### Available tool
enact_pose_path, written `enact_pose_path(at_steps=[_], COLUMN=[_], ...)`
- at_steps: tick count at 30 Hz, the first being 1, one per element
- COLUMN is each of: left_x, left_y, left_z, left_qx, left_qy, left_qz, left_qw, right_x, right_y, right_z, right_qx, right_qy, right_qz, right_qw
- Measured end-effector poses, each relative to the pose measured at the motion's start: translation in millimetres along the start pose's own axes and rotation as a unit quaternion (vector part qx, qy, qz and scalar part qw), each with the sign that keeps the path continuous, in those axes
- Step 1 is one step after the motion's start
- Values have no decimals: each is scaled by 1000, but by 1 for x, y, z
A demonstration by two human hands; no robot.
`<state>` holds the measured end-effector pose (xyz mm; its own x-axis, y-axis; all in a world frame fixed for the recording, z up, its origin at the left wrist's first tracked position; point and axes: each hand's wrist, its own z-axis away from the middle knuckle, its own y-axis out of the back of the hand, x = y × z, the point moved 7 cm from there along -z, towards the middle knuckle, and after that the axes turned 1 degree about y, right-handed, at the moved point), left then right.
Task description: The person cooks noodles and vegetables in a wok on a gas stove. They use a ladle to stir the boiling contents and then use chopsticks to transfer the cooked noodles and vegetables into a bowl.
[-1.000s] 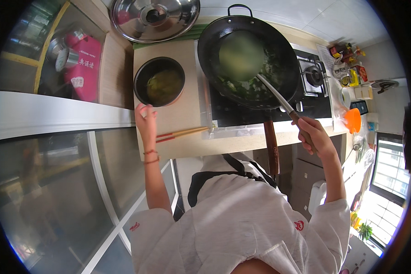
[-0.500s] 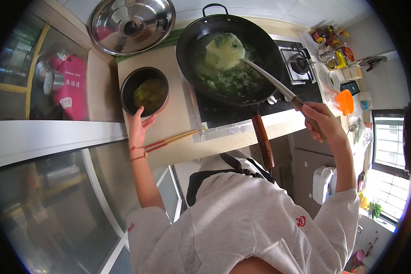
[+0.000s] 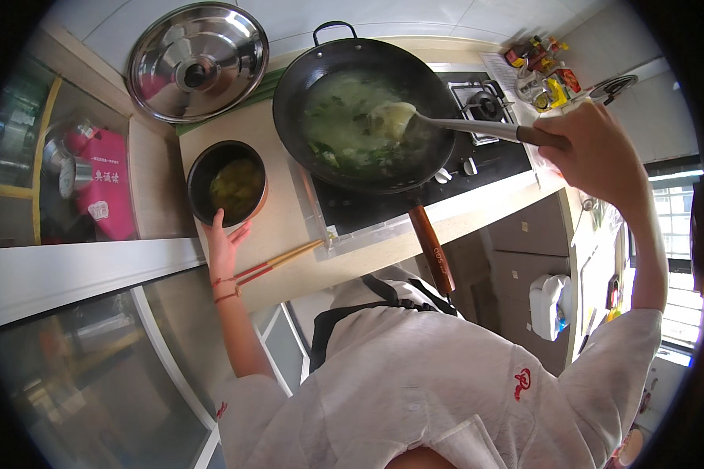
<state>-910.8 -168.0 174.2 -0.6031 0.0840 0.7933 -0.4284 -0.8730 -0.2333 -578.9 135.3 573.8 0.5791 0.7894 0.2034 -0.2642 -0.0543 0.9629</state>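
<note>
I see the right hand [image 3: 594,148] with its fingers wrapped round the handle of the ladle [image 3: 473,125]; the left hand [image 3: 224,248] has its fingers spread, thumb at the near rim of the pot [image 3: 202,187]. Left of the right fingers, the wok [image 3: 292,113] holds cloudy broth [image 3: 344,105] and greens [image 3: 328,152]. Liquid [image 3: 238,184] lies in the pot; I'd judge things partway, with plenty left in the wok. Chopsticks [image 3: 278,262] lie right of the left fingers, near the table [image 3: 278,176] edge; bare room separates pot and wok.
</note>
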Motion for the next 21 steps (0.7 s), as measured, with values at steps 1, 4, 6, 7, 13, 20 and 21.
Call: enact_pose_path(at_steps=[1,4,6,7,13,20,21], left_x=[2,4,2,0,8,2,1], left_y=[-1,-4,-3,-1,-10,-1,0], left_z=[2,5,4,1,8,3,3], left_qx=[7,4,-1,-6,5,-2,2], left_qy=[-2,-11,-12,-12,-19,-5,0], left_qz=[-6,-5,-1,1,-1,6,5], left_qw=[1000,1000,1000,1000,1000,1000,1000], right_x=[-2,-7,3,8,37,100,106], right_y=[7,25,30,33,40,-3,-11], right_z=[-2,-9,-15,-19,-61,-137,-143], right_qx=[15,50,87,106,175,-104,-166], right_qy=[3,8,18,33,58,-109,-133], right_qz=[30,109,142,152,165,-31,-57], right_qw=[999,993,986,982,969,988,975])
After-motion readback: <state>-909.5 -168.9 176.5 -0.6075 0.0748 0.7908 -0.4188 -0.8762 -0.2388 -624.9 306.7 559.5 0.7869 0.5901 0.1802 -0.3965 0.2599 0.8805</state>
